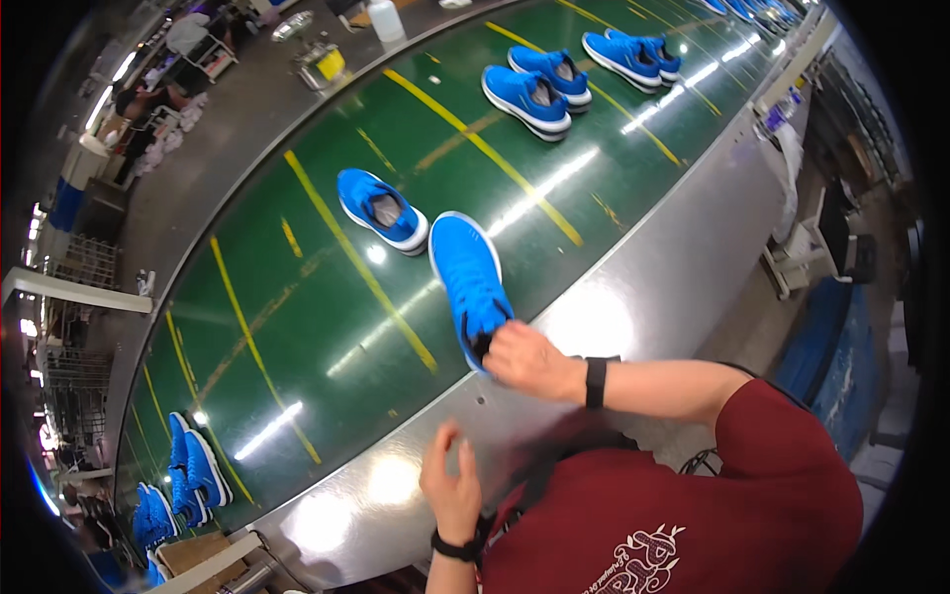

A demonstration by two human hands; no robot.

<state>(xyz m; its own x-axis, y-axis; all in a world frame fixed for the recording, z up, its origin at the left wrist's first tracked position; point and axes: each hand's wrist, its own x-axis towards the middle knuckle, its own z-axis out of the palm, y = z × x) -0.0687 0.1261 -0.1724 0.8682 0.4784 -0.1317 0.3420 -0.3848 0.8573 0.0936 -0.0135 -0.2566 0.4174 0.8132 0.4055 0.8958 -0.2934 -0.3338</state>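
Note:
My right hand (526, 357) is closed on the heel end of a blue sneaker (467, 265) with a white sole edge. The sneaker's toe points away from me, over the green conveyor belt (327, 337). Just left of its toe, a second blue sneaker (381, 210) rests on the belt, its opening facing up. Near the metal ledge my left hand (452, 480) is raised with nothing in it, fingers apart and slightly blurred. The inside of the held shoe is partly covered by my right fingers.
Two pairs of blue sneakers (534, 89) (633, 57) stand farther along the belt. More blue sneakers (200, 470) sit at its lower left end. A shiny metal ledge (614, 307) borders the near side. Beyond the far edge stands a white bottle (386, 20).

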